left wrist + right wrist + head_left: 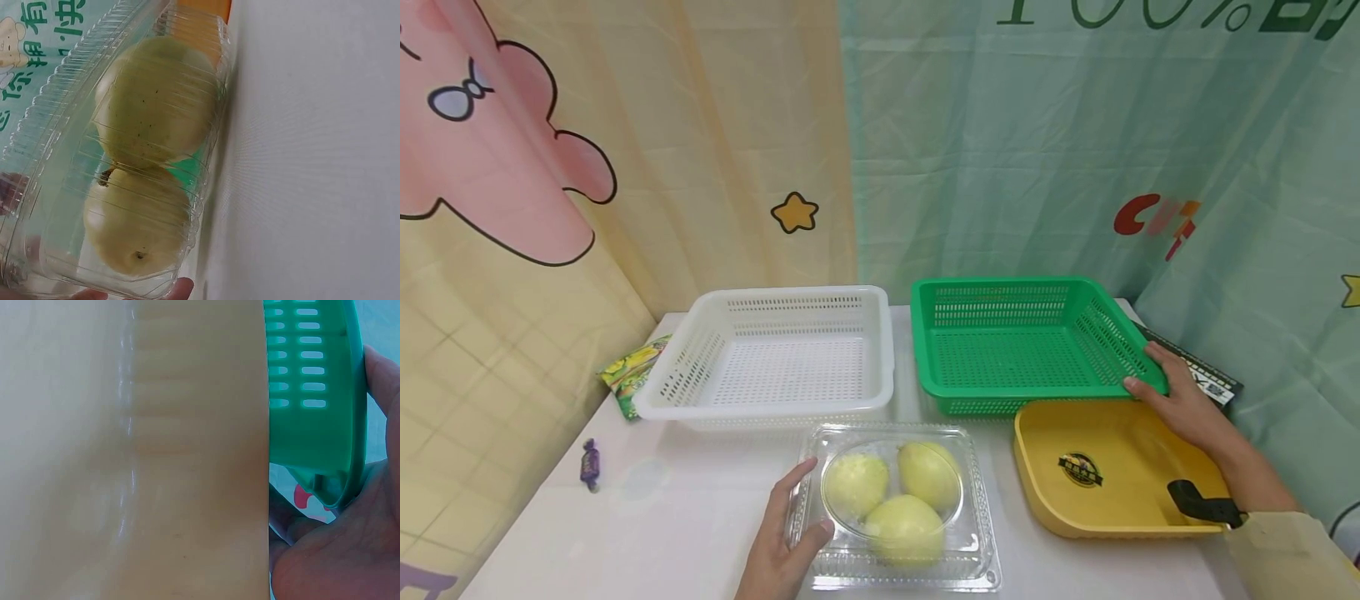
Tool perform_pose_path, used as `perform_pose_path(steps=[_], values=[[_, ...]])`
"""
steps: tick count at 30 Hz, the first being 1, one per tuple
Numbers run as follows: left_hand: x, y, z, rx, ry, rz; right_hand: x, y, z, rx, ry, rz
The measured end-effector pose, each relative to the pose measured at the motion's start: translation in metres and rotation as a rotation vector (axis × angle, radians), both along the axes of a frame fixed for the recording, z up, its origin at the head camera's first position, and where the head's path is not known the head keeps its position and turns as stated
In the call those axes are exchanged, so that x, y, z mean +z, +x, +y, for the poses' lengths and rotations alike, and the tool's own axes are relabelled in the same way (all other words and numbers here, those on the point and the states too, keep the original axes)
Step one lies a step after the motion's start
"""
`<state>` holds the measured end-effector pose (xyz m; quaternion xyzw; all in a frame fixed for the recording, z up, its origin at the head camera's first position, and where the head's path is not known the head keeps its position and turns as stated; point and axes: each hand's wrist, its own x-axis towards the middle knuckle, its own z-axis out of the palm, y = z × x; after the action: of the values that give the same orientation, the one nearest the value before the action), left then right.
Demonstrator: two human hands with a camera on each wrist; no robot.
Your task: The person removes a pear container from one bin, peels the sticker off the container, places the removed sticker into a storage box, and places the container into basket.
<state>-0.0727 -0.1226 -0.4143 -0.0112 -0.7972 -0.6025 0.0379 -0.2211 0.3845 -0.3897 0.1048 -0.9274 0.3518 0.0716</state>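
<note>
A clear plastic clamshell box lies on the near middle of the table. Inside it are three round, pale yellow-green fruits, and a dark stem shows in the left wrist view. My left hand touches the box's left side, thumb and forefinger spread along the edge. Fingertips appear by the box's lower edge in the left wrist view. At the back right, my right hand holds the near right corner of a green perforated basket, thumb at the front rim and fingers round the side.
Left of the green basket stands a white perforated basket. A yellow tray with a dark label sits below my right forearm. A purple wrapped candy and a green-yellow packet lie left; a black packet lies right. Curtains border the table.
</note>
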Motion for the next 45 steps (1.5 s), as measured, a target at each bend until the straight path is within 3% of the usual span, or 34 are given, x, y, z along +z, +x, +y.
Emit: perform_pose_path(steps=[5, 9, 16, 23, 29, 36, 45], values=[[0.000, 0.000, 0.000, 0.008, -0.064, 0.048, 0.000, 0.000, 0.000, -0.003, 0.000, 0.001], [0.000, 0.000, 0.001, 0.015, -0.066, 0.033, -0.001, 0.000, 0.001, -0.006, -0.002, 0.002], [0.000, 0.001, 0.003, 0.037, -0.095, 0.105, -0.001, 0.001, 0.001, -0.003, -0.001, 0.003], [0.002, 0.003, 0.007, 0.076, -0.057, 0.026, 0.000, 0.002, 0.001, -0.004, -0.001, 0.005], [0.004, 0.003, 0.007, 0.081, -0.054, 0.048, 0.000, 0.001, 0.001, -0.001, -0.001, 0.015], [0.006, 0.004, 0.006, 0.075, -0.023, 0.023, 0.000, 0.000, 0.001, -0.005, -0.002, 0.008], [0.010, 0.006, 0.006, 0.070, -0.022, 0.075, 0.000, 0.001, 0.000, -0.001, -0.002, 0.010]])
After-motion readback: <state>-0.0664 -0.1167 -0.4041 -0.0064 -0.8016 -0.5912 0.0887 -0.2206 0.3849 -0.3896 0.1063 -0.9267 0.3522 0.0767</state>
